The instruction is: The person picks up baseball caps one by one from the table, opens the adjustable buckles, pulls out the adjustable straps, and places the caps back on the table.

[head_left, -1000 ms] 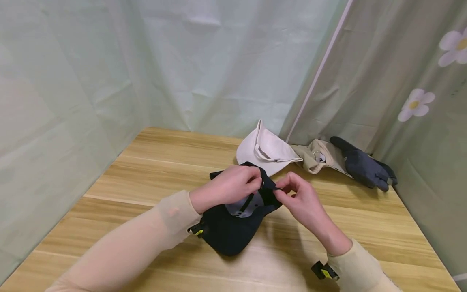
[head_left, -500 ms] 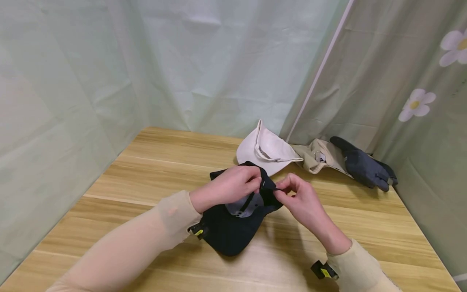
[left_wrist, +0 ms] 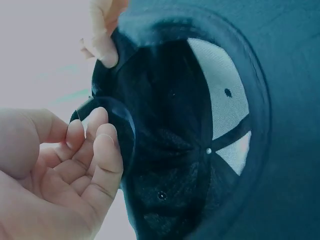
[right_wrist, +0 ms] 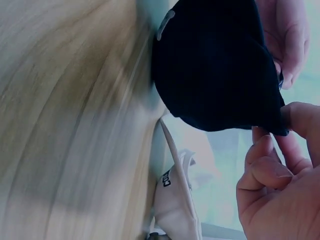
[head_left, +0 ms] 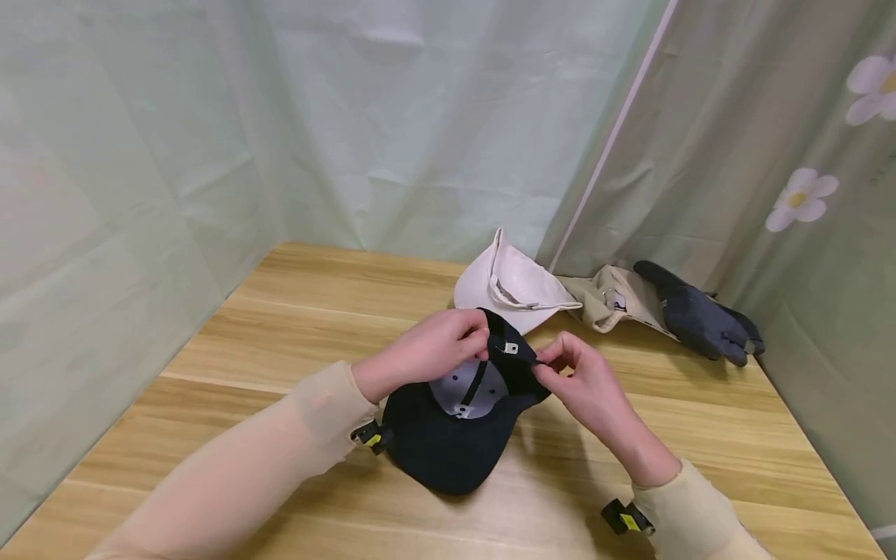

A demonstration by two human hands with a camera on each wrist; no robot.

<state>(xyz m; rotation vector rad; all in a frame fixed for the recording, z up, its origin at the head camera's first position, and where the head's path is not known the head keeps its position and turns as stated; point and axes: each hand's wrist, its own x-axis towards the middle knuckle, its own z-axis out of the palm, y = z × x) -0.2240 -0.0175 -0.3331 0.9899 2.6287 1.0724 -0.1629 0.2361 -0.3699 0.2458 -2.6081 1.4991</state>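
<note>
A black cap (head_left: 448, 451) lies with its brim toward me and its inside facing up, showing a pale mesh lining (left_wrist: 220, 85). My left hand (head_left: 441, 350) pinches the strap at the back opening; its curled fingers (left_wrist: 107, 150) show close up in the left wrist view. My right hand (head_left: 584, 385) pinches the cap's rim to the right of the strap, thumb against fingers, as the right wrist view also shows. Between the two hands a small light metal clasp (head_left: 512, 348) shows on the dark band. The strap's end is partly hidden by my left fingers.
Behind the black cap rests a white cap (head_left: 507, 284) on the wooden table (head_left: 308, 295). A beige cap (head_left: 605, 299) and a dark blue-grey cap (head_left: 703, 323) lie together at the back right. Curtains (head_left: 420, 140) hang along the table's back and sides.
My left hand has drawn a little to the left, away from the right hand, and the clasp has come into sight. The black cap has shifted slightly rightward.
</note>
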